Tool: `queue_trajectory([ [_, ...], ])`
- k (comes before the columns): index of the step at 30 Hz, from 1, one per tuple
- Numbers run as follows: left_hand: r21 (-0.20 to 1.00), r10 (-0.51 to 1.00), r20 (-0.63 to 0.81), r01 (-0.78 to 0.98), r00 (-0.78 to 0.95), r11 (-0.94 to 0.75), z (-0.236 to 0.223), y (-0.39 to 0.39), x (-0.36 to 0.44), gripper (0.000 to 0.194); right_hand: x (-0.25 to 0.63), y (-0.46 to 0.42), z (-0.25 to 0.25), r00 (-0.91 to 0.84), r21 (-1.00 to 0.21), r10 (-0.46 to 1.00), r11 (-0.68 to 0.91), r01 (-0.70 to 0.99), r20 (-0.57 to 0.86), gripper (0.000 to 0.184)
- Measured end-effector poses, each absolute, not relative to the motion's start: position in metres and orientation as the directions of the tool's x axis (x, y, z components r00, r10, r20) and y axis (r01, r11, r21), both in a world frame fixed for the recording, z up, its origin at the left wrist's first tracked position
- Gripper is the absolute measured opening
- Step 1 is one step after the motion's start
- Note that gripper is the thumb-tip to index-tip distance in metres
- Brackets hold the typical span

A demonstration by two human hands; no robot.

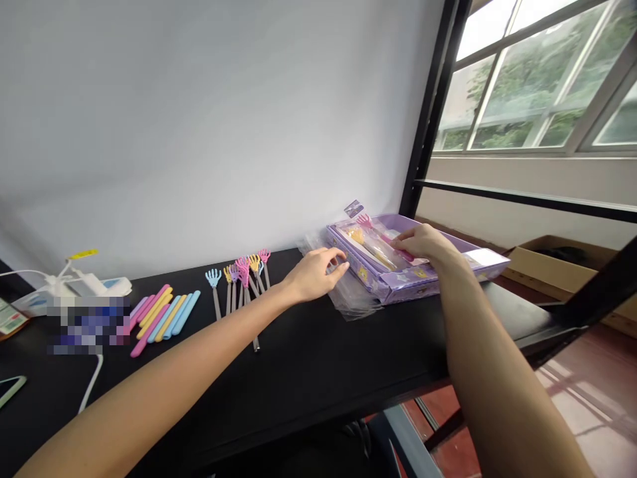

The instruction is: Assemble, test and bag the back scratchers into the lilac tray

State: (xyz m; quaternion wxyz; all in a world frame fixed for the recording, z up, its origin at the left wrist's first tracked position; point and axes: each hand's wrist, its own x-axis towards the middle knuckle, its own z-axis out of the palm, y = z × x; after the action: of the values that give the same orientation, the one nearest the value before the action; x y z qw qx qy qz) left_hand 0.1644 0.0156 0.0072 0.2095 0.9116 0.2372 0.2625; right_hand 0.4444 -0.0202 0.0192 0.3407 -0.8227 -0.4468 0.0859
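Note:
My right hand (425, 242) reaches into a purple patterned box (398, 292) and pinches the handle end of a pink back scratcher (381, 234) in a clear bag. Beside it in the box lies a bagged yellow back scratcher (365, 244). My left hand (316, 273) hovers by the box's left side with thumb and forefinger curved, a small gap between them, and nothing held. Under and beyond it, clear plastic bags (351, 299) lie on the black table. Several loose scratcher heads on metal rods (243, 271) lie left of that hand, partly hidden by my forearm.
Coloured handle tubes (166, 318) lie in a row at the left. Farther left are white chargers with a cable (92, 285) and a phone (10, 388). A black frame post (432, 99) rises behind the box; a cardboard box (557, 262) sits beyond the table.

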Motion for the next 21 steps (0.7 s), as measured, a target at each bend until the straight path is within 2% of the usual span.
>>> queue_trajectory([
  [3, 0.393, 0.452, 0.399, 0.297, 0.798, -0.870, 0.008, 0.012, 0.183, 0.032, 0.448, -0.020, 0.016, 0.642, -0.530, 0.752, -0.488, 0.694, 0.148, 0.006],
  [6, 0.351, 0.412, 0.400, 0.279, 0.818, -0.894, 0.009, 0.009, 0.195, 0.033, 0.449, -0.020, 0.008, 0.596, -0.453, 0.767, -0.456, 0.766, 0.236, 0.020],
  [10, 0.314, 0.394, 0.410, 0.278, 0.823, -0.908, 0.011, 0.008, 0.201, 0.032, 0.446, -0.023, 0.003, 0.495, -0.394, 0.764, -0.340, 0.854, 0.414, 0.038],
  [16, 0.252, 0.374, 0.431, 0.288, 0.821, -0.924, 0.010, 0.007, 0.195, 0.033, 0.415, -0.031, 0.022, 0.383, -0.445, 0.705, -0.107, 0.889, 0.597, 0.024],
  [21, 0.211, 0.352, 0.424, 0.287, 0.834, -0.934, 0.013, 0.005, 0.167, 0.031, 0.367, -0.031, 0.031, 0.072, -0.301, 0.696, 0.213, 0.929, 0.714, 0.021],
])
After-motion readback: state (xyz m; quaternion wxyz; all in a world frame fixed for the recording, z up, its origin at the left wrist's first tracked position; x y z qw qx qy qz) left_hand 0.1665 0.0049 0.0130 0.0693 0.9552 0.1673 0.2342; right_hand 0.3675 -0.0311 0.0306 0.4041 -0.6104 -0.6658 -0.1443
